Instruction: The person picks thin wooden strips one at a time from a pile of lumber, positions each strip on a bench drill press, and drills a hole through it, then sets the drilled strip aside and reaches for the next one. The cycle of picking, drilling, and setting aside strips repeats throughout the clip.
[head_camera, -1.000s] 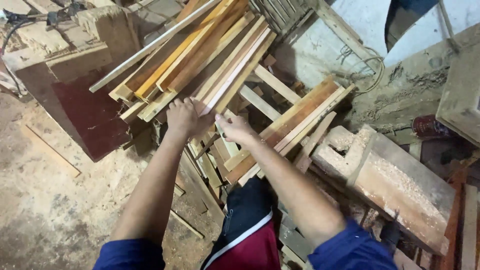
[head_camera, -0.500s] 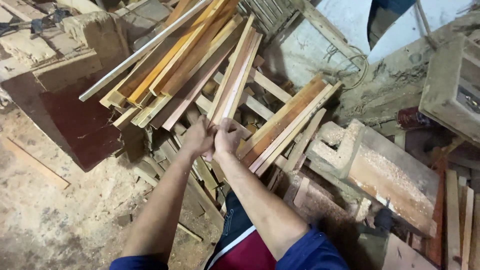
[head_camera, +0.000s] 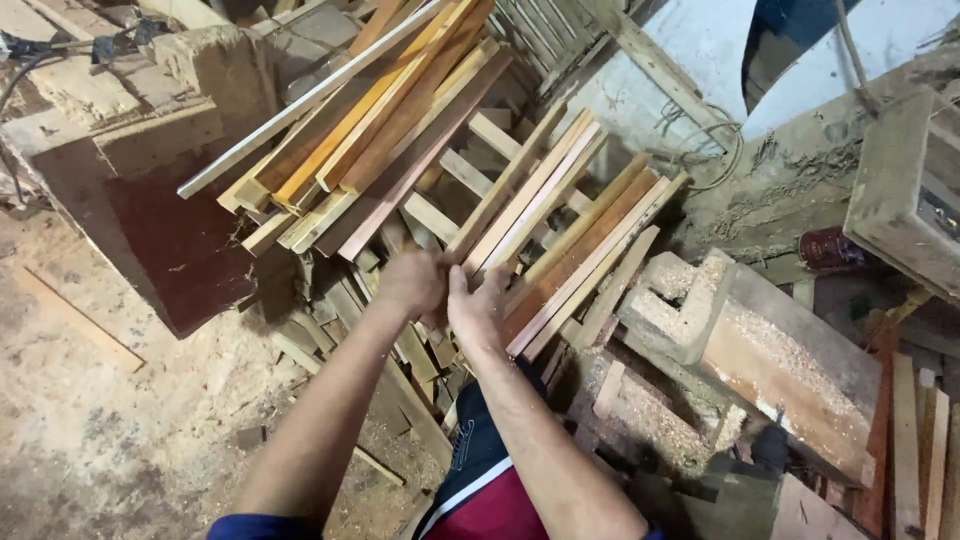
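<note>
Across the upper left of the frame we see a big stack (head_camera: 380, 130) of long wooden strips slanting over a dusty bench (head_camera: 150, 160). At right lies a sawdust-covered block (head_camera: 770, 350). A smaller bundle of slats (head_camera: 530, 195) runs from the centre up toward the upper right, its lower end at our hands. Our left hand (head_camera: 410, 283) is closed around that end; our right hand (head_camera: 476, 308), touching the left, curls its fingers on the same slats.
</note>
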